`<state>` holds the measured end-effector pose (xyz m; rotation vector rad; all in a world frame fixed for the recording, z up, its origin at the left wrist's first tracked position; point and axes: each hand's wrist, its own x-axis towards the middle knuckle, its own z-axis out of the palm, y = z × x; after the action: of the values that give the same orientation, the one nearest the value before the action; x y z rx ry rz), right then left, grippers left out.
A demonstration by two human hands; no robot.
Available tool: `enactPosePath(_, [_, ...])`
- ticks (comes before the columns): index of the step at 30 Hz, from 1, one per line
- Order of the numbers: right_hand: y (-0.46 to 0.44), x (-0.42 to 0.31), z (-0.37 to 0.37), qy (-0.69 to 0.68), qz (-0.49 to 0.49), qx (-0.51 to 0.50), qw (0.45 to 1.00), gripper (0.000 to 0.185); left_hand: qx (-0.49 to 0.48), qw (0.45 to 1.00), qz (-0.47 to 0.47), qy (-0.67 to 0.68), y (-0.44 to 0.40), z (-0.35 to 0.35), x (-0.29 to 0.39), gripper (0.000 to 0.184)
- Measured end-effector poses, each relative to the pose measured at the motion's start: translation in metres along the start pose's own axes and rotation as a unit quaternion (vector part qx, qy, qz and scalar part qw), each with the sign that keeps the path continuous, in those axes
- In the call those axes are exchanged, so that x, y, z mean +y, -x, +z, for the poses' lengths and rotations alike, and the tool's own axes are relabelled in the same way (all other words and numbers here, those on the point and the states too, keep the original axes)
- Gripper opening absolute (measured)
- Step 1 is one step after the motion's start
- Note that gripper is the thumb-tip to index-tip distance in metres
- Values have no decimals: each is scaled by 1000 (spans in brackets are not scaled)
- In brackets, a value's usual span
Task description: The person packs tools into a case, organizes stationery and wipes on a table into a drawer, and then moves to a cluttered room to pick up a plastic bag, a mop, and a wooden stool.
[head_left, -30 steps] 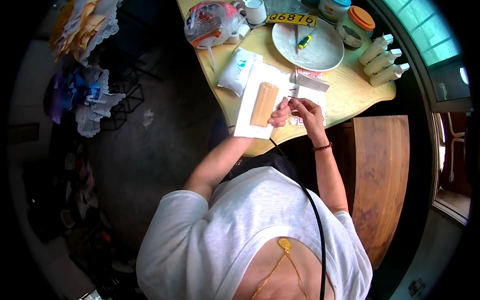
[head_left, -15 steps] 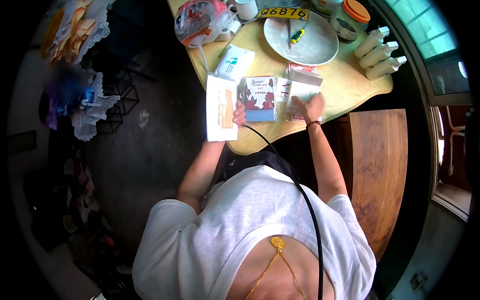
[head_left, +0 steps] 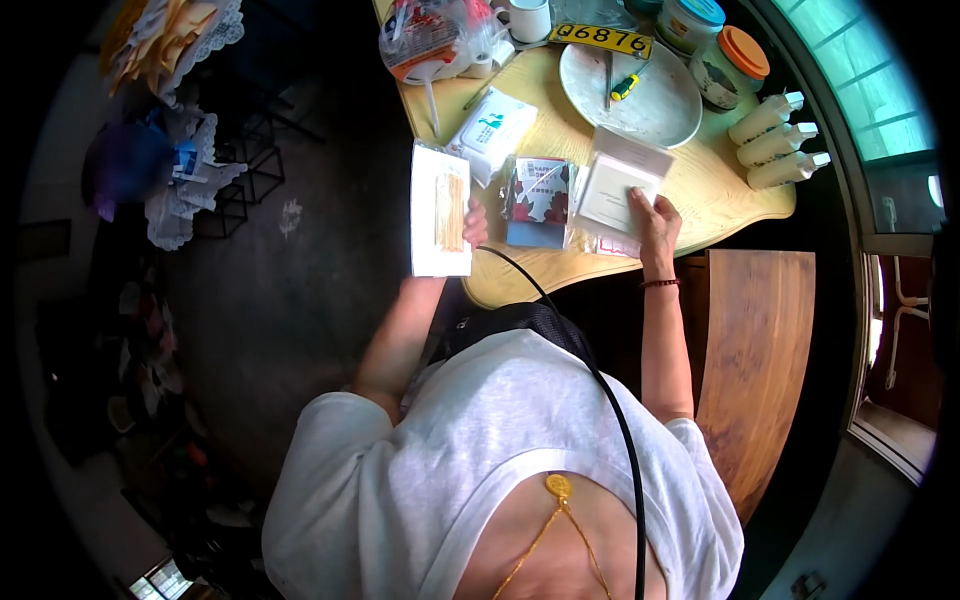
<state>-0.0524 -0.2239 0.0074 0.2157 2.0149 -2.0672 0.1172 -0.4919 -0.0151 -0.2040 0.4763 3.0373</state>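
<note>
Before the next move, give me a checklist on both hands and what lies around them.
1. Left hand gripping the white-and-tan packet: ok.
2. Right hand holding the pale packet: ok, thumb on top.
3. Flowered card free of both hands: ok, between them.
4. Pale packet clear of the red-printed one in view: not ok, they overlap.
5. Black cable clear of left hand: cannot tell, it passes close.

My left hand (head_left: 474, 225): white flat rectangular packet (head_left: 440, 210), table's left edge. My right hand (head_left: 657, 222): pale folded card (head_left: 608, 192). Red-and-blue sleeved card (head_left: 540, 197) between them on yellow wooden table (head_left: 728, 202). Behind: white plastic pouch (head_left: 492, 130) left, round white plate (head_left: 642, 112) right, yellow-green screwdriver (head_left: 626, 87) on it. Cream plastic bottles (head_left: 776, 145) right of plate.
</note>
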Motion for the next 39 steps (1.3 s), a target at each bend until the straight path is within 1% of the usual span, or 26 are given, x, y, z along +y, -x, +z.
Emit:
enactPosePath(1, [9, -11, 10, -12, 21, -45, 999, 27, 1, 1000, 1, 0, 0, -1, 0, 53])
enactPosePath(2, [7, 2, 29, -23, 34, -81, 996, 26, 1, 1000, -3, 4, -2, -2, 0, 54])
enactPosePath(3, [9, 5, 42, -27, 53, -94, 994, 25, 0, 1000, -6, 8, -3, -1, 0, 54])
enactPosePath(5, [15, 9, 69, -72, 55, -119, 989, 24, -5, 1000, -3, 7, -4, 0, 0, 54])
enactPosePath(7, [7, 33, 81, -65, 74, -126, 987, 25, -10, 1000, 0, 17, -4, -1, 1, 54])
enactPosePath(9, [5, 36, 86, -59, 83, -118, 988, 26, -12, 1000, 0, 18, -2, 2, 4, 53])
enactPosePath(12, [7, 25, 88, -133, 86, -124, 980, 25, -3, 1000, 19, -5, 4, 1, 7, 53])
enactPosePath(13, [4, 25, 87, -141, 82, -127, 978, 23, -2, 1000, 21, -4, 6, -1, 7, 53])
enactPosePath(15, [3, 22, 88, -155, 48, -124, 979, 25, -7, 1000, 20, 1, 8, -7, 6, 52])
enactPosePath(19, [5, 19, 89, -180, 52, -129, 974, 26, 3, 1000, 14, 10, 10, -11, 4, 52])
enactPosePath(20, [4, 23, 89, -75, 29, -116, 990, 29, 1, 1000, 14, 4, 10, -8, 4, 52])
enactPosePath(21, [3, 31, 88, 31, 6, -101, 994, 33, -1, 1000, 13, -2, 9, -7, 4, 52])
enactPosePath(22, [-19, 74, 85, 276, -146, -65, 948, 42, -1, 1000, 12, -2, 8, -7, 3, 52])
enactPosePath(23, [-3, 65, 84, 467, -294, 33, 834, 53, -7, 1000, 13, 1, 7, -8, 1, 52])
enactPosePath(25, [-10, 77, 79, 346, -168, -24, 923, 62, -14, 1000, 15, 1, 4, -9, -1, 52])
enactPosePath(26, [-11, 74, 79, 345, -167, -25, 923, 62, -15, 1000, 5, 5, 3, -8, -1, 53])
enactPosePath(28, [-11, 70, 78, 300, -127, -71, 943, 63, -31, 999, -11, 10, 2, -13, -2, 53])
enactPosePath(31, [-8, 72, 77, 263, -145, -70, 951, 63, -9, 1000, -6, -6, 2, -15, -5, 55])
enactPosePath(32, [-6, 73, 78, 286, -186, -52, 939, 56, -5, 1000, 9, -21, 3, -21, -5, 50])
enactPosePath(33, [-2, 73, 78, 285, -186, -52, 939, 56, -5, 1000, 8, -22, 1, -27, -5, 50])
enactPosePath(35, [7, 73, 76, 258, -263, 9, 930, 41, -31, 990, 62, -124, -5, -37, -6, 41])
enactPosePath(36, [10, 75, 75, 262, -268, 18, 927, 35, 6, 986, 82, -142, -7, -15, -6, 30])
enactPosePath(37, [13, 77, 73, 262, -267, 19, 927, 35, 98, 968, 83, -215, -9, 10, -7, 41])
enactPosePath(39, [17, 79, 70, 225, -216, -12, 950, 33, 129, 963, 75, -225, -17, 19, -8, 42])
